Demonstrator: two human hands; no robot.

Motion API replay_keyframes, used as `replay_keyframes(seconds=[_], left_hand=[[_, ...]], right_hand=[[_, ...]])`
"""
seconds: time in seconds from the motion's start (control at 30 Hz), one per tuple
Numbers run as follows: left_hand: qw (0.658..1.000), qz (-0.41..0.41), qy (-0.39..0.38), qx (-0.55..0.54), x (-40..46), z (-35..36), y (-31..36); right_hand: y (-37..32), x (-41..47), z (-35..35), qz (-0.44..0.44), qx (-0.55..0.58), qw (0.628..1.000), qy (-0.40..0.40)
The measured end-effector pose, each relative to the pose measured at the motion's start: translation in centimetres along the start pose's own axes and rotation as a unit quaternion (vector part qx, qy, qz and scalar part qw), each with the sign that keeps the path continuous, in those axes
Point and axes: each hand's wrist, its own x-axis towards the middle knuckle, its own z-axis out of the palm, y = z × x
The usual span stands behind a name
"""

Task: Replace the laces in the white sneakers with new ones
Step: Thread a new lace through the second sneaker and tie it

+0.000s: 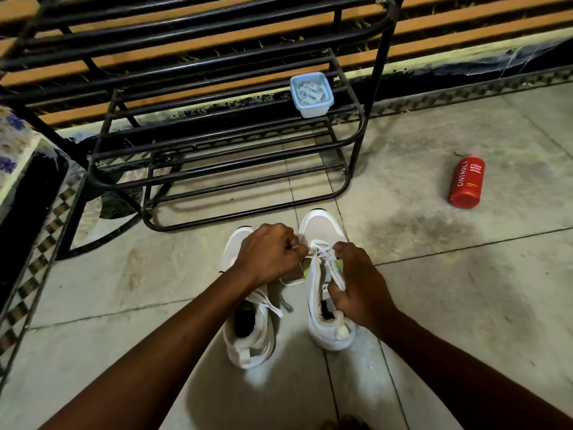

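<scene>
A left hand (269,254) is pinching a lace (319,251) while the right hand (356,285) is gripping the sneaker (325,231); nearby, a red bottle (466,181) is reading "CINTHOL".

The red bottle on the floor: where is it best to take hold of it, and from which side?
Grip the red bottle around its middle, coming from above with the right hand, which is nearer. It lies on its side on the floor, apart from everything else, so its round body is exposed on top and both long flanks are free for fingers to close around it.
</scene>
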Motion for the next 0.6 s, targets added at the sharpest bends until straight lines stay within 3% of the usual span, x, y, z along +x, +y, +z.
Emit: replay_keyframes(seconds=[0.17,0.43,0.6], left_hand=[[0.996,-0.046,-0.036,0.069,-0.6,1.0,0.4],[0.995,-0.032,-0.094,0.031,-0.2,2.1,-0.2],[0.995,-0.071,-0.046,-0.058,-0.8,2.1,0.6]], right_hand=[[0.3,0.0,0.2,-0.002,0.01,1.0,0.004],[0.1,0.0,-0.1,-0.013,0.006,1.0,-0.006],[0.0,-0.1,-0.4,-0.037,0.02,0.999,0.006]])
